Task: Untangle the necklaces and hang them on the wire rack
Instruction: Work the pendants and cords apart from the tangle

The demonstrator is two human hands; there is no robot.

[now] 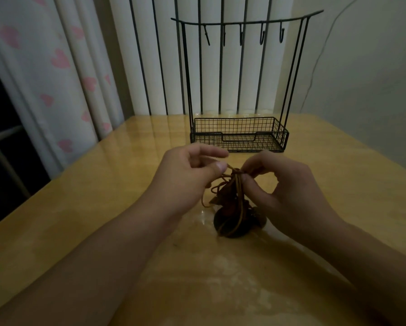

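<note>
**A:** On the glossy yellow table (84,208), what's the setup? Back of it I see the black wire rack (240,134), mesh tray at the bottom, row of hooks up top, nothing hanging on them.

**B:** Yep. Closer in, both hands are on the necklaces (230,203), a brown knotted clump of cords with its bottom resting on the table. Left hand (187,175) pinches a cord between thumb and finger, other fingers loosely curled. Right hand (284,189) pinches the top of the knot, fingertips closed tight on it.
</note>
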